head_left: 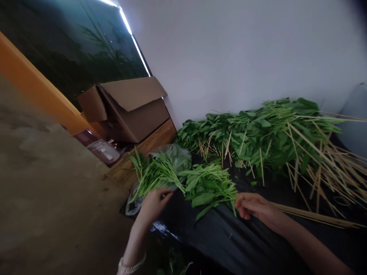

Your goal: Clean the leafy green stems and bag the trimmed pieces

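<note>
My left hand (156,202) is closed in a pinch at the near side of a bunch of leafy greens (160,172) on clear plastic. What its fingers hold, if anything, does not show. My right hand (254,206) has its fingers curled at the cut stems of a second leafy bunch (210,187). Whether it grips something is hidden. Long thin sticks (315,217) run out to the right from behind my right wrist. Both bunches lie with their stems toward the right.
A large heap of leafy greens (252,126) lies along the wall, with many loose sticks (338,160) at its right. A clear plastic bag (180,156) holds more greens. An open cardboard box (137,118) stands back left. Black sheeting (200,233) covers the work surface.
</note>
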The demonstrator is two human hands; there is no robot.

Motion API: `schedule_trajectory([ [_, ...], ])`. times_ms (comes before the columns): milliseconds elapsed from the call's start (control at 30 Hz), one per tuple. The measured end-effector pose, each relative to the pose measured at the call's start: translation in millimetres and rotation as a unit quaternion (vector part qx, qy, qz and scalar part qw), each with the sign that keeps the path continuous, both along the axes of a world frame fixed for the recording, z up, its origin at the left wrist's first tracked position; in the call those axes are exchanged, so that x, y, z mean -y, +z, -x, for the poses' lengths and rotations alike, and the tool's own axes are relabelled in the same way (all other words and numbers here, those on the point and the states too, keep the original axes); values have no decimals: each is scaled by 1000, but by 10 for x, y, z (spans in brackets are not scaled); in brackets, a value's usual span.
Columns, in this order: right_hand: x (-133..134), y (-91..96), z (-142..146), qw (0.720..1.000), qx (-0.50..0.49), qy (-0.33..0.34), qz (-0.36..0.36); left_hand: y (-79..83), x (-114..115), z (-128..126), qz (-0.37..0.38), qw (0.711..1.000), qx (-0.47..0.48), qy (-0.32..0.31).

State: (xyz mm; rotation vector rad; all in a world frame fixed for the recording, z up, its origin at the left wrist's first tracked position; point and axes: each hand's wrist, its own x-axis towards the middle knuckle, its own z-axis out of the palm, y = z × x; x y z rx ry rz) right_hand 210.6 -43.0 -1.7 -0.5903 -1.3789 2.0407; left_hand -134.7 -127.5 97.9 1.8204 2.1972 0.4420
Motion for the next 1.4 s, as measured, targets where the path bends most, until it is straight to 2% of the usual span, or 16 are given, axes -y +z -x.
schedule_trajectory([
  [100,-15,16,-7,1000,5,0,1,-136,-238,-75,-23,993,-58,104],
  [167,-18,22,-7,1000,5,-1,3,-247,-347,-103,-19,985,-83,148],
  [333,1,-8,7,1000,7,8,-11,-587,-485,-142,29,986,-54,157],
  [433,15,-4,8,1000,10,13,-21,-729,-493,-123,-2,987,-13,161],
  [500,19,12,6,1000,10,14,-20,-763,-476,-81,-45,984,18,173],
  [667,18,32,12,999,15,19,-27,-718,-384,51,-123,955,183,196],
  [800,18,19,18,999,18,18,-29,-668,-304,89,-194,931,211,226],
  [867,18,15,15,999,18,17,-26,-651,-291,87,-259,898,242,259],
  [967,22,13,8,999,22,16,-25,-642,-316,72,-366,819,326,298],
  [1000,25,14,6,999,22,17,-27,-643,-329,65,-387,796,353,304],
  [1033,28,15,4,999,22,17,-30,-645,-341,57,-391,788,368,302],
  [1067,30,17,4,999,22,18,-32,-644,-350,48,-381,794,372,295],
  [1133,34,28,4,999,21,17,-31,-626,-350,26,-346,831,340,270],
  [1233,37,53,6,999,19,14,-29,-542,-313,-9,-351,873,208,267],
  [1300,38,65,5,999,18,12,-32,-467,-278,-26,-375,876,109,283],
  [1400,38,69,6,999,16,14,-34,-401,-235,-61,-428,845,41,316],
])
